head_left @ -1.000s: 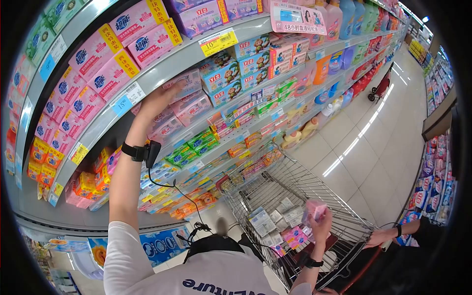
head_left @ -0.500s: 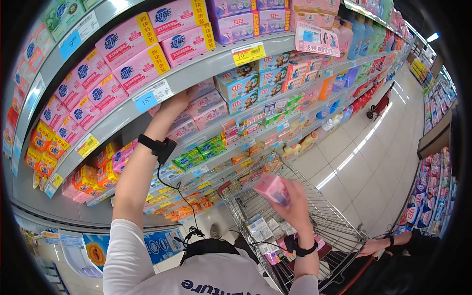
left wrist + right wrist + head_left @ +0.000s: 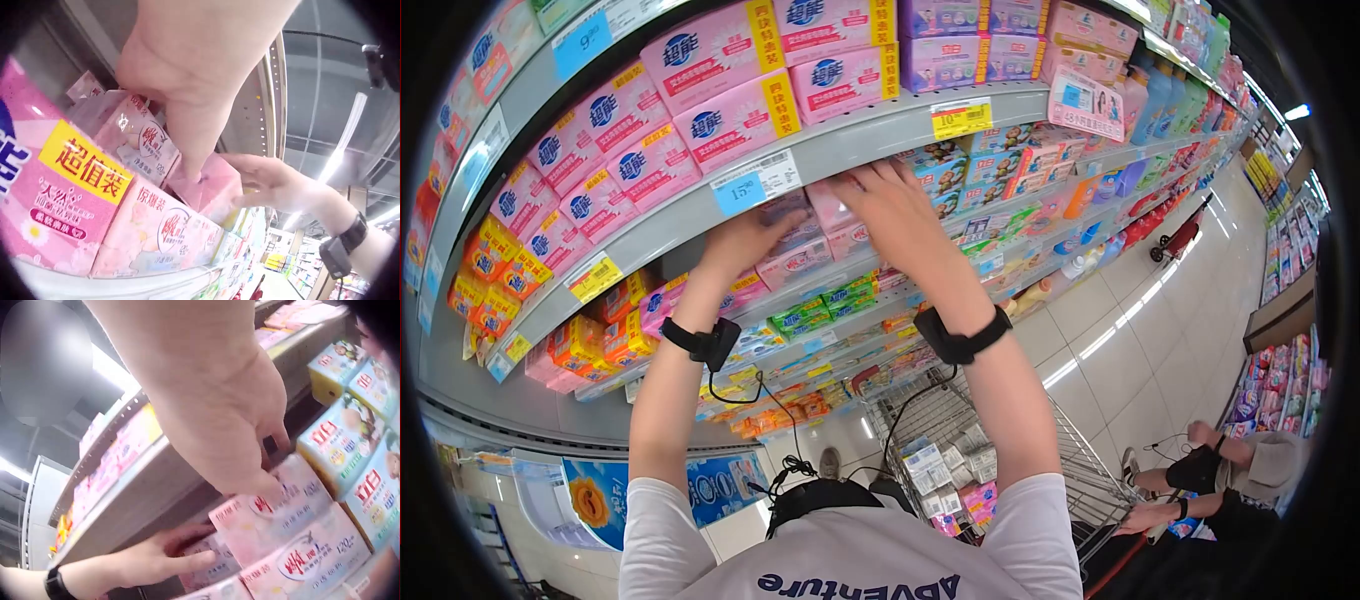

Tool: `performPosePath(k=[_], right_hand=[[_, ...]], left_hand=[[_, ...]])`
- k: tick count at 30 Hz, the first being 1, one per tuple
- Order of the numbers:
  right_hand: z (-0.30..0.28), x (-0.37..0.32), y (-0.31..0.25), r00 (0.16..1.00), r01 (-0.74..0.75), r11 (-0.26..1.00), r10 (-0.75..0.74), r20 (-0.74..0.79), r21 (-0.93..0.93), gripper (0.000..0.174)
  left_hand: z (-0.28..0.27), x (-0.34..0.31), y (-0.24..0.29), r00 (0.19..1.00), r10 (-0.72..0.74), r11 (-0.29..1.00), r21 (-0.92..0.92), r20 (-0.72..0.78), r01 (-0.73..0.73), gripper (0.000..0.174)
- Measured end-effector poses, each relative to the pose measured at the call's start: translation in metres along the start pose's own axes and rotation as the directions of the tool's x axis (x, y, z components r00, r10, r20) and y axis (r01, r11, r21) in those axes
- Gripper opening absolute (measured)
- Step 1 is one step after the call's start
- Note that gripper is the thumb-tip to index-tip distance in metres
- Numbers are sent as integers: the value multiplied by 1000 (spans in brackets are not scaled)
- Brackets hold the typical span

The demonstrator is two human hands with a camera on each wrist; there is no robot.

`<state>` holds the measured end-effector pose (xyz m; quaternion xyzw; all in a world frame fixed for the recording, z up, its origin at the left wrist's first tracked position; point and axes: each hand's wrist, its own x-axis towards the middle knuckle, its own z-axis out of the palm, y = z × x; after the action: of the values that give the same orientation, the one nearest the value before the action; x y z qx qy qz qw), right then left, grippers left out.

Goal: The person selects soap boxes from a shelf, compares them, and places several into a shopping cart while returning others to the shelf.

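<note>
My right hand (image 3: 895, 215) holds a pink soap pack (image 3: 275, 509) by the shelf's front edge, thumb across its printed face and the other fingers partly hidden behind. Under that pack lies a matching pink soap pack (image 3: 306, 556). To the left, my left hand (image 3: 750, 240) reaches beneath the upper shelf and grips another pink soap pack (image 3: 140, 137). Its thumb points down beside the right hand's pack in the left wrist view, while the remaining fingers are hidden behind the pack.
Blue monkey-print boxes (image 3: 340, 437) stand right of the pink packs. The upper shelf edge (image 3: 840, 155) runs over both hands. Below is a wire shopping cart (image 3: 1065, 450) containing white and pink packs. Another person's hand (image 3: 1145, 515) is at the cart's side.
My right hand has carried a pink pack from above the cart up to the shelf, beside the left hand. The left hand stays under the upper shelf. The head view has shifted left.
</note>
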<state>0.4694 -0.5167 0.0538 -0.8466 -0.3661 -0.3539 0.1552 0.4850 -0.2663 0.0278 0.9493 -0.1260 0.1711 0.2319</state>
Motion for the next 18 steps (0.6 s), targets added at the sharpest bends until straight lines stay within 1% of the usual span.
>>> performPosePath(k=[1, 2, 3, 5, 7, 8, 10, 11, 12, 13, 14, 15, 16, 17, 18], right_hand=[[17, 3, 6, 999, -9, 999, 7, -32, -48, 47], [34, 3, 12, 998, -17, 995, 11, -66, -95, 42], [38, 5, 11, 998, -12, 996, 6, -60, -87, 42], [44, 5, 14, 997, -54, 988, 46, -61, -145, 35], [43, 8, 12, 997, -66, 990, 60, -52, -128, 34], [42, 6, 12, 995, -91, 989, 85, -53, -118, 33], [46, 2, 11, 992, -111, 989, 106, -62, -97, 34], [47, 0, 11, 991, -120, 990, 115, -73, -75, 35], [47, -1, 10, 987, -144, 985, 137, -80, -93, 35], [44, -6, 4, 987, -129, 989, 121, -105, -76, 37], [37, -18, 1, 985, -121, 991, 112, -127, -63, 39], [28, -35, -1, 981, -159, 983, 147, -127, -87, 39], [18, -55, -9, 968, -208, 978, 208, -138, 20, 42], [12, -72, -18, 953, -246, 961, 264, -149, 129, 45], [7, -96, -21, 946, -270, 956, 286, -151, 115, 45]], left_hand=[[-5, -4, 5, 1000, -10, 1000, 1, -3, 10, 62], [-8, -8, 11, 1000, 15, 999, 40, 8, -15, 63], [-9, -12, 17, 999, 40, 996, 78, 24, -41, 63], [-6, -13, 14, 999, 41, 997, 62, -3, -40, 63], [2, -13, 9, 990, 124, 987, 110, -71, -116, 70], [5, -14, 8, 990, 125, 987, 105, -61, -118, 70], [10, -11, 12, 969, 191, 970, 180, -160, -161, 69], [11, -9, 15, 967, 209, 968, 172, -148, -183, 69], [8, -7, 22, 986, 120, 982, 157, -112, -102, 69], [11, -5, 27, 997, 33, 989, 144, -66, -24, 68], [18, -2, 23, 973, 151, 974, 195, -176, -116, 67], [19, 2, 26, 986, 80, 980, 191, -144, -52, 68], [18, 2, 30, 994, 2, 981, 193, -108, 19, 69], [18, 2, 29, 991, 18, 976, 216, -135, 11, 73], [23, 3, 22, 976, 97, 958, 285, -195, -39, 75]])
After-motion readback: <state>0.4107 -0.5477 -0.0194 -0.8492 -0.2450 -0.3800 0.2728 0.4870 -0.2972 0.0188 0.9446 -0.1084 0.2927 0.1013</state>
